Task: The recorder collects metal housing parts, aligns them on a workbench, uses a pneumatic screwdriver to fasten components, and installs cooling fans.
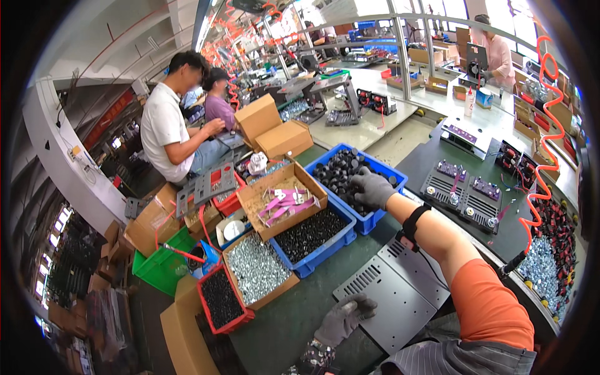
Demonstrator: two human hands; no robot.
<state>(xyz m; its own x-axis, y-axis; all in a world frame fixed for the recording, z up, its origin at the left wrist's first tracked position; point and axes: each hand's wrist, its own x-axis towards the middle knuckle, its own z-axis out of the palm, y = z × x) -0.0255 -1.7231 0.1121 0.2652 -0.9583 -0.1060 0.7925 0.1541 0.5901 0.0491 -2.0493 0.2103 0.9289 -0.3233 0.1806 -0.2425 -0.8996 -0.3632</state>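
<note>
My right hand (374,189), in a grey glove, reaches into a blue bin (395,177) of black round caps (337,169). Its fingers curl down onto the caps; the fingertips are partly hidden, so how many they grip does not show. My left hand (340,320), gloved too, is held low beside the left edge of a dark grey slotted metal panel (381,306). Its fingers are loosely extended, with no object visible in them. A second slotted panel (415,265) lies against the first, under my right forearm.
Around the bin stand a blue bin of small black parts (312,232), a cardboard tray with pink strips (281,206), a box of silvery screws (256,265) and a red bin (222,300). A coiled red hose (550,137) hangs right. Two people sit at far left.
</note>
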